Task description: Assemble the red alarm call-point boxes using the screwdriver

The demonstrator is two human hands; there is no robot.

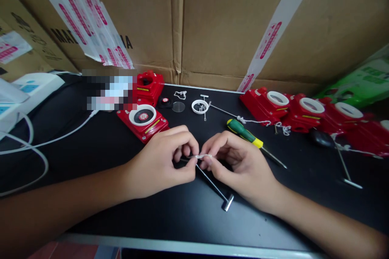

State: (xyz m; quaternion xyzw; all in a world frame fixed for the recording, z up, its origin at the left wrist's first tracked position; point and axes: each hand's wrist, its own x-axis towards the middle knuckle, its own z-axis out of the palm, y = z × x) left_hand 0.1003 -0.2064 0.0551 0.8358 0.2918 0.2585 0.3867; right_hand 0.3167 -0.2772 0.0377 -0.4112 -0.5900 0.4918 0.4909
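Note:
My left hand [165,160] and my right hand [238,162] meet at the middle of the black table [106,158]. Both pinch a short piece of white string [203,156] between thumb and fingertips. The string sits at the upper end of a thin metal T-shaped pin [214,186], which slants down to the right and rests on the table. Just behind my left hand lies a red device [142,120] with a white ring and a round dial on top.
A green-and-yellow screwdriver [252,139] lies behind my right hand. A row of red devices [304,113] lines the right side, with pins and strings. A white ring [199,107], clear disc [178,107], black cap [165,101], white cables [36,145] and cardboard boxes [219,24] stand behind.

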